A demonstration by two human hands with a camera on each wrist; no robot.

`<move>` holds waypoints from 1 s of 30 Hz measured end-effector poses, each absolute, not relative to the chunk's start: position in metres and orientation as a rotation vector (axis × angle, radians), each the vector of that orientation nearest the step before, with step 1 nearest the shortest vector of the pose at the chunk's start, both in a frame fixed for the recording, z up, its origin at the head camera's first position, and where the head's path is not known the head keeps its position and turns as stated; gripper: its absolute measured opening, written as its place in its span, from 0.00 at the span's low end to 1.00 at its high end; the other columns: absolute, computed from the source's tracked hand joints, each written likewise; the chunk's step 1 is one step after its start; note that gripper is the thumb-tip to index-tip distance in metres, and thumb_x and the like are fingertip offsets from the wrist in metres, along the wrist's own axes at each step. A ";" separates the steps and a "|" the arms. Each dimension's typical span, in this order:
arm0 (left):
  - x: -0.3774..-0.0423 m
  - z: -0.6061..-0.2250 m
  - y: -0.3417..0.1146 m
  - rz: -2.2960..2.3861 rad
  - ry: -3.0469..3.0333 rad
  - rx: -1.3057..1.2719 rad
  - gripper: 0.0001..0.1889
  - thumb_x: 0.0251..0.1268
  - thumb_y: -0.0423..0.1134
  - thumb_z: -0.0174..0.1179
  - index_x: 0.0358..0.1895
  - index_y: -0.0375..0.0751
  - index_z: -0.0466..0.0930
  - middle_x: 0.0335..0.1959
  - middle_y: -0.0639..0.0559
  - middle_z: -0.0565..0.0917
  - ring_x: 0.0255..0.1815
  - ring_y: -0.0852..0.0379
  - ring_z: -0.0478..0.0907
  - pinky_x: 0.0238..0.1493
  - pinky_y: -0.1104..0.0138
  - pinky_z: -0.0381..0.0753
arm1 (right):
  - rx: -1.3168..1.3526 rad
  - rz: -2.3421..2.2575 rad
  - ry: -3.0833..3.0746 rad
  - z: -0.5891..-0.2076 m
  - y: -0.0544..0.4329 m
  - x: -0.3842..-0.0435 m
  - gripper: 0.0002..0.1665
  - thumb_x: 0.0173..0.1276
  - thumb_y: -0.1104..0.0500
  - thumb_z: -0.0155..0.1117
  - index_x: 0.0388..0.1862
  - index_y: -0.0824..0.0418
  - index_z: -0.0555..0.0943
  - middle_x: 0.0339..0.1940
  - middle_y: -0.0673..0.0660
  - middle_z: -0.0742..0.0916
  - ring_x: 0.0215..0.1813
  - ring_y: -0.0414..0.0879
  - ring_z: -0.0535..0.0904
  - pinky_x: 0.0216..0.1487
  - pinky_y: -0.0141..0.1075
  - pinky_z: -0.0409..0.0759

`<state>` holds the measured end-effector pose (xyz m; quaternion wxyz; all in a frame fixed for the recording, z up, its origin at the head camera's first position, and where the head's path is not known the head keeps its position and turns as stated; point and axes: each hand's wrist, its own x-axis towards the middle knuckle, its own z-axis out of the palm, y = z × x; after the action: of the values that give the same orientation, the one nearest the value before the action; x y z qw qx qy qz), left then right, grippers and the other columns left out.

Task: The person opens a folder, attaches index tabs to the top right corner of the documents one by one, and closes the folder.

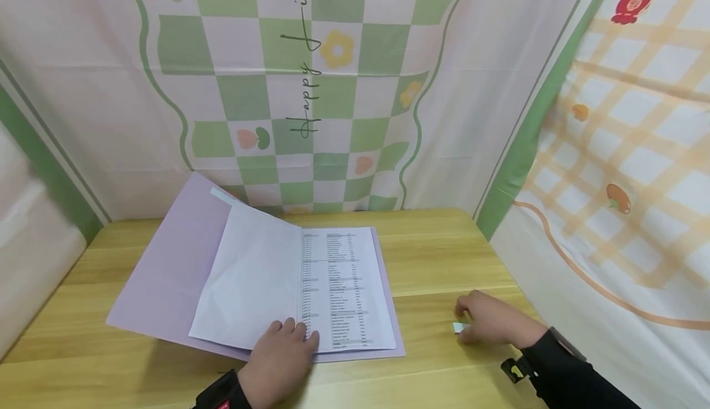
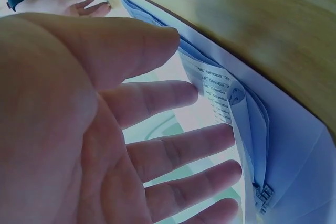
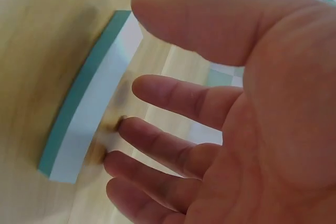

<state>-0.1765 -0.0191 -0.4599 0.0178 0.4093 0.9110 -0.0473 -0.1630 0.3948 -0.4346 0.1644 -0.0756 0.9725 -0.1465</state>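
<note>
A lilac folder (image 1: 163, 273) lies spread on the table, its left cover tilted up. Inside it are white sheets; the right-hand page (image 1: 346, 292) carries a printed list, and a blank leaf (image 1: 255, 273) leans to the left. My left hand (image 1: 283, 360) rests at the lower edge of the sheets near the fold, fingers straight in the left wrist view. Over to the right, my right hand (image 1: 488, 319) is low over the table beside a small white and teal block (image 3: 97, 95). Its fingers are spread and relaxed, with the thumb tip close to one end of the block.
A wooden table (image 1: 432, 255) carries everything. Behind it hangs a green-and-white checked cloth (image 1: 333, 101) with lettering, and an orange-checked cloth (image 1: 627, 150) hangs along the right side. The table's right edge runs near my right wrist.
</note>
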 end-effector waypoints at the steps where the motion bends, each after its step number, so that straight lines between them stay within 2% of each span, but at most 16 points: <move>1: -0.177 -0.460 -0.019 -0.147 2.830 1.272 0.16 0.66 0.39 0.61 0.56 0.45 0.83 0.34 0.50 0.77 0.32 0.54 0.63 0.35 0.61 0.67 | -0.203 -0.415 2.772 -0.435 0.396 -0.160 0.23 0.52 0.55 0.78 0.45 0.60 0.81 0.42 0.56 0.79 0.37 0.48 0.74 0.40 0.45 0.75; 4: -0.177 -0.460 -0.018 -0.149 2.829 1.266 0.16 0.66 0.39 0.60 0.56 0.46 0.83 0.34 0.50 0.77 0.33 0.54 0.65 0.36 0.60 0.68 | -0.175 -0.363 2.797 -0.436 0.398 -0.153 0.24 0.46 0.59 0.76 0.44 0.60 0.80 0.38 0.55 0.76 0.33 0.46 0.69 0.34 0.40 0.72; 8: -0.176 -0.461 -0.017 -0.153 2.815 1.260 0.16 0.67 0.39 0.59 0.57 0.47 0.82 0.36 0.50 0.78 0.36 0.54 0.67 0.39 0.59 0.69 | -0.138 -0.252 2.851 -0.439 0.400 -0.145 0.19 0.41 0.64 0.72 0.36 0.57 0.78 0.29 0.51 0.73 0.31 0.46 0.65 0.30 0.36 0.66; 11: -0.175 -0.461 -0.016 -0.139 2.815 1.271 0.16 0.69 0.41 0.58 0.57 0.47 0.83 0.36 0.51 0.78 0.37 0.54 0.67 0.40 0.59 0.70 | -0.122 -0.224 2.871 -0.442 0.403 -0.142 0.17 0.44 0.65 0.73 0.31 0.54 0.75 0.25 0.50 0.72 0.30 0.46 0.64 0.29 0.36 0.65; 15: -0.175 -0.461 -0.017 -0.116 2.834 1.309 0.14 0.69 0.42 0.58 0.54 0.46 0.84 0.34 0.51 0.78 0.36 0.55 0.68 0.40 0.59 0.71 | -0.124 -0.259 2.869 -0.448 0.409 -0.143 0.17 0.51 0.64 0.74 0.29 0.52 0.73 0.24 0.49 0.71 0.29 0.45 0.64 0.30 0.36 0.65; 18: -0.175 -0.461 -0.017 -0.083 2.839 1.343 0.14 0.68 0.45 0.59 0.52 0.46 0.84 0.34 0.52 0.78 0.36 0.55 0.69 0.40 0.60 0.71 | -0.094 -0.316 2.871 -0.452 0.415 -0.147 0.14 0.55 0.65 0.71 0.28 0.53 0.73 0.23 0.50 0.72 0.27 0.45 0.66 0.30 0.37 0.65; 23: -0.174 -0.458 -0.017 0.057 2.791 1.402 0.12 0.65 0.48 0.63 0.46 0.47 0.84 0.33 0.57 0.76 0.39 0.57 0.71 0.43 0.61 0.72 | 0.014 -0.390 2.913 -0.452 0.418 -0.158 0.11 0.57 0.65 0.65 0.25 0.56 0.72 0.18 0.50 0.73 0.22 0.45 0.67 0.28 0.38 0.64; 26: -0.175 -0.454 -0.015 0.157 2.738 1.444 0.10 0.67 0.48 0.63 0.45 0.49 0.85 0.36 0.60 0.78 0.44 0.59 0.74 0.48 0.61 0.74 | 0.023 -0.422 2.953 -0.447 0.406 -0.165 0.09 0.59 0.64 0.65 0.26 0.57 0.72 0.19 0.51 0.73 0.22 0.45 0.67 0.27 0.39 0.64; 30: -0.175 -0.443 -0.010 0.334 2.677 1.497 0.13 0.69 0.47 0.62 0.52 0.48 0.85 0.44 0.60 0.81 0.51 0.60 0.77 0.54 0.60 0.75 | -0.034 -0.503 3.007 -0.436 0.377 -0.175 0.08 0.64 0.62 0.66 0.31 0.57 0.74 0.21 0.50 0.75 0.23 0.44 0.68 0.27 0.39 0.67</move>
<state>-0.1748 -0.0104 -0.4432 0.0283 0.4850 0.8673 0.1081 -0.1750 0.3767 -0.4357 0.0463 -0.0111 0.9852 -0.1648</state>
